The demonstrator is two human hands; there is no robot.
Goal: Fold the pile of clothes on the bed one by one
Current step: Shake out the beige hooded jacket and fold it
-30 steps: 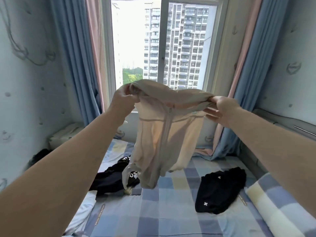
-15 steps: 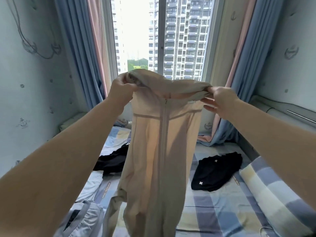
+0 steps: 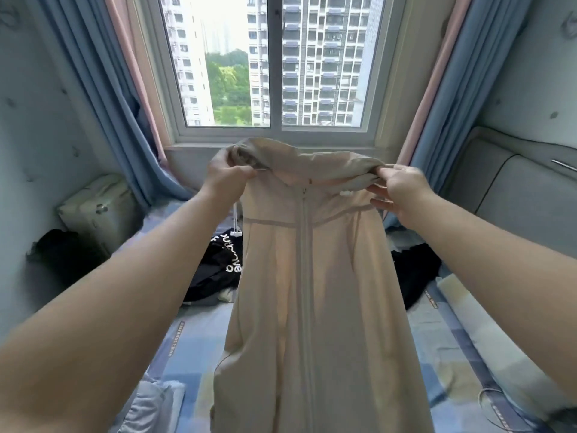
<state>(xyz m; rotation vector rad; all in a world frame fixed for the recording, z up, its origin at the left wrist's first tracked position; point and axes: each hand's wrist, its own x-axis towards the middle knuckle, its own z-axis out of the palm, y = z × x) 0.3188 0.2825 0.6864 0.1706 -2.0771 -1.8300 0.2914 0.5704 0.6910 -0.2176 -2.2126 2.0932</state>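
Beige zip jacket [image 3: 312,292] hangs full length above bed [image 3: 193,342], front facing you, your left hand [image 3: 229,179] and right hand [image 3: 396,190] each in pinch grip at shoulder. No fold made yet. Black printed garment [image 3: 224,264] and second black garment [image 3: 415,276] lie crumpled behind; most of task left.

One wide-angle camera worn on the person's head looks forward and down over the bed [image 3: 193,339] toward the window [image 3: 321,73], with the held-up jacket [image 3: 312,292] hanging close before it.
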